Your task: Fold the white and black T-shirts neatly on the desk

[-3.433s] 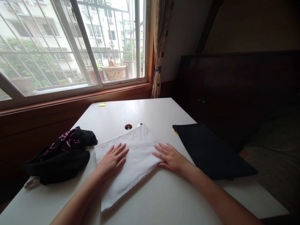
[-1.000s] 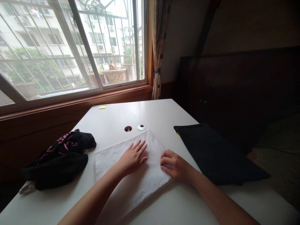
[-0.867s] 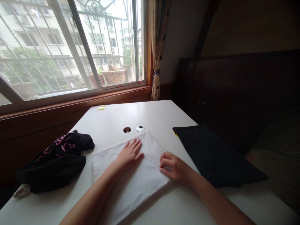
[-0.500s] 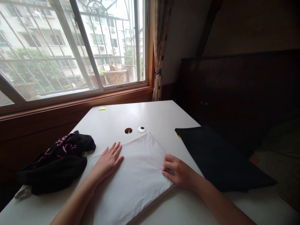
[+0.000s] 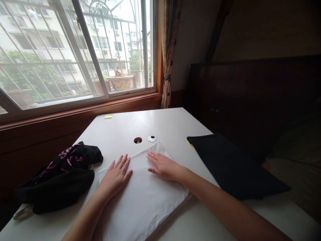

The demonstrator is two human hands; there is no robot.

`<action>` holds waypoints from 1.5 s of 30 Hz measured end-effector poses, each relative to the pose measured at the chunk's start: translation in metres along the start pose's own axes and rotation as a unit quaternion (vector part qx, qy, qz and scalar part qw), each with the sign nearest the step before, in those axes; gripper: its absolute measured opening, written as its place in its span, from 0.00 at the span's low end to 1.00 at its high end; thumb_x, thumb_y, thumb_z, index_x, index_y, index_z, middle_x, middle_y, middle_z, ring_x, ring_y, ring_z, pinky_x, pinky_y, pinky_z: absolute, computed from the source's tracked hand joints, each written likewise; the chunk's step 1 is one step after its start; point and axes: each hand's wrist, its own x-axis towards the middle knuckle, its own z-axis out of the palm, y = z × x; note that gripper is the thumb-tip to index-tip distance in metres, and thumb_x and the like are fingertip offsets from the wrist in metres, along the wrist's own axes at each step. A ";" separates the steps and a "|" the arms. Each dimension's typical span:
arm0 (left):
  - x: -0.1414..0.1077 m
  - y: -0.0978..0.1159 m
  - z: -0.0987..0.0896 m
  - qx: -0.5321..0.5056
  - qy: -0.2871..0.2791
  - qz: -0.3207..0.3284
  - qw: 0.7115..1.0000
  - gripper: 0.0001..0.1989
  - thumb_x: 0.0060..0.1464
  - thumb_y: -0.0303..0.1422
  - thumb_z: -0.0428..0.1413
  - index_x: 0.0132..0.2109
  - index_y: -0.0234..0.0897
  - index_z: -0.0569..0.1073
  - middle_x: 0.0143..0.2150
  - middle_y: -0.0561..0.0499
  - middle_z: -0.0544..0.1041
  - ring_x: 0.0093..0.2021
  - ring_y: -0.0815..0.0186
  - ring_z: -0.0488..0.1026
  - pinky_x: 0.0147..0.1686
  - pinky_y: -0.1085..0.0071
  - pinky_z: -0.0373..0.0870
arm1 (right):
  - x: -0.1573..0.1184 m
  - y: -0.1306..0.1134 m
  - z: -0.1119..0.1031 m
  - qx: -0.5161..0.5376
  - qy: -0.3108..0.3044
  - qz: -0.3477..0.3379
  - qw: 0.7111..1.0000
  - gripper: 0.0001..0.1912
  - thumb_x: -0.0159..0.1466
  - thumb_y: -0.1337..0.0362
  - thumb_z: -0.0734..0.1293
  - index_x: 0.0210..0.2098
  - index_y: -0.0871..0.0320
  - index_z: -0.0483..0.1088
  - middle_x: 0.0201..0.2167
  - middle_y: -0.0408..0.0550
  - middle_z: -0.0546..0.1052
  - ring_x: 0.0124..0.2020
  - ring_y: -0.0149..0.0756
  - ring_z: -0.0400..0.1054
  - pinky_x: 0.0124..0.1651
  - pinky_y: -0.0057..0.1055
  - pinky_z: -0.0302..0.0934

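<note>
Bright at the barred window (image 5: pixel 86 38), dim at right, and down to the white table (image 5: pixel 170 124). At far left, see the pink-lettered black garment (image 5: pixel 64 187), crumpled in a heap. On to the left hand (image 5: pixel 116 174): laid flat, fingers a little apart, on the left part of the white cloth (image 5: pixel 140 204), front and centre on the table. Then the right hand (image 5: pixel 164 166): resting near that cloth's far corner, fingers close together, thumb apart, clamped on nothing. For a good job here, probably best to press evenly, stroke creases outward and anchor one side against sliding. Finish at right: the dark folded cloth (image 5: pixel 233 167), flat, apart from the white one
</note>
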 end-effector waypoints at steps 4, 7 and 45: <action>-0.001 -0.001 0.001 0.004 -0.004 -0.001 1.000 0.35 0.71 0.51 0.38 0.76 0.38 0.52 0.78 0.47 0.45 0.77 0.54 0.43 0.73 0.49 0.45 | 0.022 0.031 0.006 -0.007 -0.022 0.056 0.998 0.40 0.73 0.39 0.51 0.76 0.56 0.48 0.77 0.52 0.44 0.77 0.45 0.36 0.77 0.46 0.31; 0.000 -0.001 0.001 0.005 -0.006 -0.005 1.000 0.35 0.71 0.52 0.37 0.76 0.39 0.52 0.78 0.47 0.45 0.78 0.54 0.43 0.73 0.49 0.45 | 0.022 0.057 -0.001 -0.012 -0.021 0.129 0.991 0.41 0.73 0.39 0.48 0.76 0.56 0.46 0.78 0.50 0.42 0.78 0.47 0.33 0.76 0.50 0.29; -0.005 -0.048 0.010 -0.044 0.008 -0.068 0.997 0.32 0.71 0.50 0.38 0.74 0.40 0.58 0.77 0.45 0.52 0.77 0.55 0.48 0.72 0.49 0.48 | -0.101 0.070 -0.037 0.098 -0.097 0.229 0.964 0.60 0.50 0.49 0.78 0.75 0.55 0.51 0.77 0.51 0.44 0.77 0.55 0.32 0.77 0.47 0.35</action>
